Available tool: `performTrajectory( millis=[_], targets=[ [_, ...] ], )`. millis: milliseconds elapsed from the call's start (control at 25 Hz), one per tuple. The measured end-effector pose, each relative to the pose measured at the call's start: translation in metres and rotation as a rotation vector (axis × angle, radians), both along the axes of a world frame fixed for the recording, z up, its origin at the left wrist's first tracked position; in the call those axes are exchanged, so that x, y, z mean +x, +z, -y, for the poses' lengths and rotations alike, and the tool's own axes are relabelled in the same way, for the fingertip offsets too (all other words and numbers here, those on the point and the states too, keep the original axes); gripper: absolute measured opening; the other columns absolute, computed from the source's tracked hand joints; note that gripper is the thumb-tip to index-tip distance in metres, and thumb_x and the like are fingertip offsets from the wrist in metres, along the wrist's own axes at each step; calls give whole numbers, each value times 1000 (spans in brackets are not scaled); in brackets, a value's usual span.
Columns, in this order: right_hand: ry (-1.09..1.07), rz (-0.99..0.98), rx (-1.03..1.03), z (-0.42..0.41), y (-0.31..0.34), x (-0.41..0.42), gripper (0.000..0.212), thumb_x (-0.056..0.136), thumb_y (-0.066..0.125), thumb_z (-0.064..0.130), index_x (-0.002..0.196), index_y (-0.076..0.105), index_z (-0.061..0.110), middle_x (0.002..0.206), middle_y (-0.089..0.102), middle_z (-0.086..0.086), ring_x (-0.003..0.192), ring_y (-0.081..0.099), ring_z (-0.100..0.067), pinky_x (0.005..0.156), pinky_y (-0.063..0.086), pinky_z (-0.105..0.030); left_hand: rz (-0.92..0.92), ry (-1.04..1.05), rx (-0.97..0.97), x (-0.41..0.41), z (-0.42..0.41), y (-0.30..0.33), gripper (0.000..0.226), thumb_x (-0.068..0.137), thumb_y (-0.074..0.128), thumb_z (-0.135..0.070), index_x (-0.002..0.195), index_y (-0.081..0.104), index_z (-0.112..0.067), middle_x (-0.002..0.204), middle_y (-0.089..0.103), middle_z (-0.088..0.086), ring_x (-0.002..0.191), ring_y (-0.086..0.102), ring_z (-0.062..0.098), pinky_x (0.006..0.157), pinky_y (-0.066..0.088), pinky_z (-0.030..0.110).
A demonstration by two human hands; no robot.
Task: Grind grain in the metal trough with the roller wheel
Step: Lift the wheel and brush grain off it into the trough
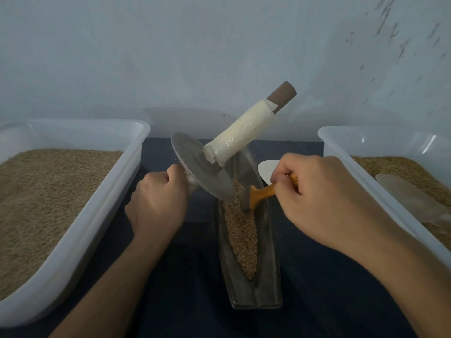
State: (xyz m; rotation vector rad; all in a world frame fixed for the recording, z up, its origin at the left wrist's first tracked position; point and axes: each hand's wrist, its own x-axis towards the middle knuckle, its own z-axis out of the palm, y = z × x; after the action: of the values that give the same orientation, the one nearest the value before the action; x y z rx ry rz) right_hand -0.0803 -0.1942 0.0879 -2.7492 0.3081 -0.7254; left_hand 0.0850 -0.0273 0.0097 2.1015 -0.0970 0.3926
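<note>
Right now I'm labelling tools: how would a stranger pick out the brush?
Find the long metal trough between the two white tubs. Over its grain, the right hand grips a small brush. Its orange handle is the only bright colour there, unlike the grey roller wheel beside it.

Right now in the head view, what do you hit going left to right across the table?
Left translucent plastic tub of grain → left hand → round metal roller wheel → orange-handled brush → right hand → right translucent plastic tub of grain.
</note>
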Motion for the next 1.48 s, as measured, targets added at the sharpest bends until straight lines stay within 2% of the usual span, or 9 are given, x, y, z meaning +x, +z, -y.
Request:
performTrajectory(
  millis=[80,240,360,560,640,760,840,1080,1480],
  targets=[
    [-11,30,-3,4,10,-4,19,97,54,22,84,67,26,51,47,13,64,59,7,47,42,-14,-6,5,-2,0,1,0,55,89,34,-54,52,51,-16,53,53,0,56,55,22,57,30,31],
    [-80,142,-17,8,19,13,18,98,54,20,87,67,21,56,52,11,48,53,-9,42,33,-18,-21,6,-4,1,0,-1,56,86,32,-56,52,50,-16,53,55,2,55,56,23,57,31,32],
    [-82,71,-50,0,9,37,15,104,53,21,99,66,15,66,52,10,53,49,-5,48,29,-16,-25,1,-10,0,-1,1,55,86,32,-56,52,49,-17,53,54,1,55,55,23,57,30,32],
    [-47,-51,-37,-5,-1,28,16,105,49,24,98,62,18,77,60,0,67,60,-19,61,54,-42,-13,-15,-7,-2,-1,3,54,90,35,-53,49,45,-19,50,49,-2,54,52,21,58,31,32],
    [-42,-48,-40,-4,0,15,20,103,48,25,92,64,21,70,59,4,59,57,-13,54,50,-37,-8,-16,-1,-3,-1,3,53,91,36,-52,49,42,-20,48,46,-4,52,49,20,57,29,32],
    [-45,-19,-22,-2,10,1,23,101,47,26,88,67,26,58,51,11,57,57,-6,45,32,-17,-12,-13,12,-3,-1,3,53,91,36,-51,50,45,-17,50,47,-3,52,50,19,56,30,31],
    [-44,62,12,3,17,-4,24,99,47,25,86,68,26,51,47,11,60,57,2,44,37,-17,-10,-15,20,-3,0,2,56,93,36,-51,53,51,-14,52,51,-1,53,51,19,56,29,31],
    [-71,173,72,18,17,-9,23,101,54,14,87,70,24,52,51,7,60,56,-14,51,42,-27,-20,-10,18,-4,0,3,57,99,40,-47,53,49,-16,54,52,1,54,52,18,57,27,29],
    [-74,250,103,23,6,-12,22,102,55,14,90,71,23,55,52,9,62,56,-11,50,39,-21,-30,-41,40,-6,2,0,57,100,42,-45,53,52,-14,53,54,0,53,52,18,57,29,29]
  ],
)
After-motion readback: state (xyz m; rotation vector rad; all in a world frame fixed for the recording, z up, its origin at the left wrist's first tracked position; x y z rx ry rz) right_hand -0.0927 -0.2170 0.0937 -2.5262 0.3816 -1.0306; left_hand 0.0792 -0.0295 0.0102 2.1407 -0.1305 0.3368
